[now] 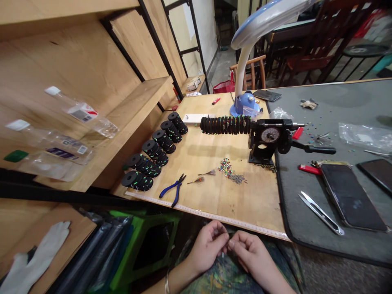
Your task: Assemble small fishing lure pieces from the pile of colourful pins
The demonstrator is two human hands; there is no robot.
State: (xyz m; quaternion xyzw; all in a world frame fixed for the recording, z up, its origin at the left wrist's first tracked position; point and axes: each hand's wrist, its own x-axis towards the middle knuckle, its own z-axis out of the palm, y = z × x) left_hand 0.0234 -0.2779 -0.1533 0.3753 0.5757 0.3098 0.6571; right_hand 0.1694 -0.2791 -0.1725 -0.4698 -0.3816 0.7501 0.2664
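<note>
My left hand (211,245) and my right hand (249,251) meet over my lap, just off the table's front edge. Both are closed, thumbs pinched against fingers. Whatever lies between the fingertips is too small to name; a tiny pale bit shows below them. On the table ahead lie a heap of small coloured beads (226,167) and a pile of small grey metal pieces (238,178). Left of these are two small feathery pieces (199,179) and blue-handled pliers (174,190). Behind stands a black hand-cranked winder (268,136) bearing a row of wound black foam spools (226,125).
Several wound foam spools (137,181) line the table's left side. A blue-and-white lamp (246,102) arches over the back. On the grey mat (294,196) at right lie thread snips (321,213), a phone (352,196) and a red lighter (310,169). Shelves with plastic bottles (82,112) rise at left.
</note>
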